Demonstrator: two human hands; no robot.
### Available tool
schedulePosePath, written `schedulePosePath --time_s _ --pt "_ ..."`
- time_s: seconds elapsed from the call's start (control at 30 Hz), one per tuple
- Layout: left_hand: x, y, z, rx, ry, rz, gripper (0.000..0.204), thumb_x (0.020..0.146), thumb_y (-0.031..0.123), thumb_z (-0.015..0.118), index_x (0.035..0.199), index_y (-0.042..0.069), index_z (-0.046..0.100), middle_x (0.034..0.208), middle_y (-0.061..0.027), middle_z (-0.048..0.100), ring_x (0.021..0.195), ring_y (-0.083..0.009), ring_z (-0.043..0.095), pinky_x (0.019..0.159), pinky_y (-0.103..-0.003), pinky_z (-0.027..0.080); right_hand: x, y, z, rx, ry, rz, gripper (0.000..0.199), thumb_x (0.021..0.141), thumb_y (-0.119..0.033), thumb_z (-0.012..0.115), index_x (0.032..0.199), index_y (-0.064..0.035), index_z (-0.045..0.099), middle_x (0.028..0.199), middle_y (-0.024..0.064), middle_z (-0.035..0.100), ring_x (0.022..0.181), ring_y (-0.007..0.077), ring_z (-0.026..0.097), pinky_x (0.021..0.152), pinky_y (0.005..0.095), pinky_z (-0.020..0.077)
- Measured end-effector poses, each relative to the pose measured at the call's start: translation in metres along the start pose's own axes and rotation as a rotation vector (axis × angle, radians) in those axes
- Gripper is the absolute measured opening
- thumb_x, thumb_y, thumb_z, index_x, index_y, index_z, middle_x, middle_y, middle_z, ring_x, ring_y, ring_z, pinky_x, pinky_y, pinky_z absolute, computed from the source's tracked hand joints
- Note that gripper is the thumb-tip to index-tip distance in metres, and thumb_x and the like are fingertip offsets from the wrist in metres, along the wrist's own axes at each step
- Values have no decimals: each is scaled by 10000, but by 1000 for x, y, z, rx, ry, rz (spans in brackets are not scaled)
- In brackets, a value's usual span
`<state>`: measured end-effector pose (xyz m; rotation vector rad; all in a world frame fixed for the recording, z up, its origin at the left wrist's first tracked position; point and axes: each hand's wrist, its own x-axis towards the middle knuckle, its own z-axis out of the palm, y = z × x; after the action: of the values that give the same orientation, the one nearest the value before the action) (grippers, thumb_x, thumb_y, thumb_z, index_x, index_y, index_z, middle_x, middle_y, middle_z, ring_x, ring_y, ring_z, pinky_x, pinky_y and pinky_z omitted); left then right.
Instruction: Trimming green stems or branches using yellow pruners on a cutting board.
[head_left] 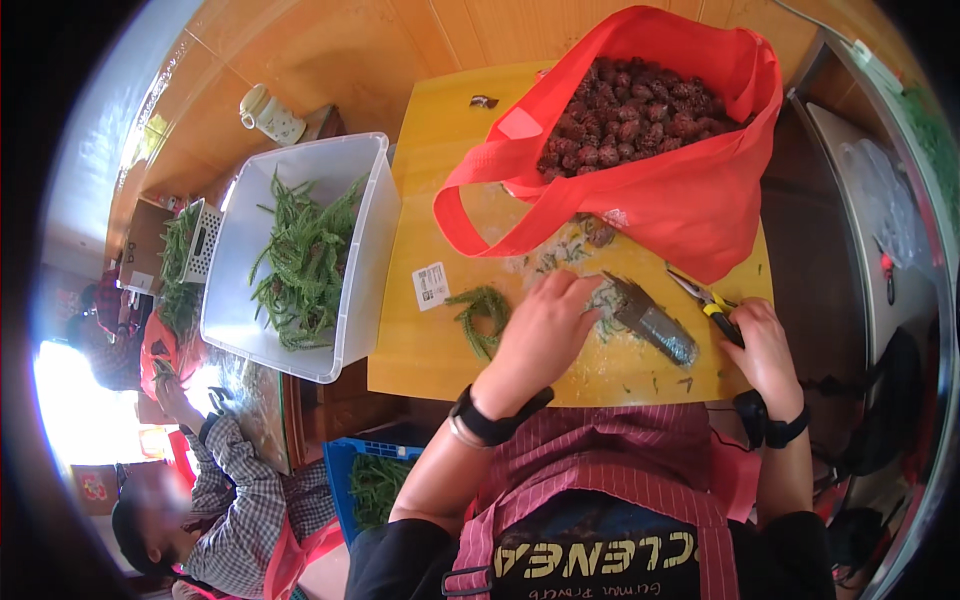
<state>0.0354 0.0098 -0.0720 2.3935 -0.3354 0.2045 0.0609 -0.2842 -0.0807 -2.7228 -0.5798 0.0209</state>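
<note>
My left hand (548,325) is over the table, its fingers curled together at the upper end of a bundle of thin dark wires (655,328). Whatever lies between those fingertips is too small to make out. At the table's right front, my right hand (765,345) has its fingers around the yellow-and-black handles of a pair of pliers (704,300), whose jaws point up and left. Left of my left hand lies a small green wreath of artificial pine sprigs (482,322). Green scraps and white powder surround the wire bundle.
A red bag (690,200) full of dark red pine cones (640,110) fills the table's far right. A white label (431,286) lies on the yellow table (420,130). To the left stands a clear bin (365,250) of green sprigs (300,260). A co-worker (240,500) sits lower left.
</note>
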Motion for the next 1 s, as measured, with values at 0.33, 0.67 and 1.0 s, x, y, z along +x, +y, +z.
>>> schedulePosePath --time_s 0.33,0.67,1.0 --pt "43 -16 50 364 -166 -150 127 773 94 552 874 107 628 863 -123 573 765 -326 595 647 -416 486 4 -13 -18 86 50 -6 293 660 -77 700 882 -29 515 876 130 550 880 322 523 762 381 432" --pt "43 -22 39 292 -93 -69 34 697 109 613 697 77 604 788 -91 567 751 -303 588 630 -405 474 17 -35 -24 215 86 -116 244 684 -107 688 835 -27 514 845 122 556 852 309 529 732 379 428" --pt "41 -45 17 105 -142 -24 72 715 82 603 759 26 588 748 -124 582 718 -304 585 623 -368 465 33 -50 -18 246 21 -201 230 692 -123 683 827 -33 520 810 105 562 824 297 542 729 375 428"
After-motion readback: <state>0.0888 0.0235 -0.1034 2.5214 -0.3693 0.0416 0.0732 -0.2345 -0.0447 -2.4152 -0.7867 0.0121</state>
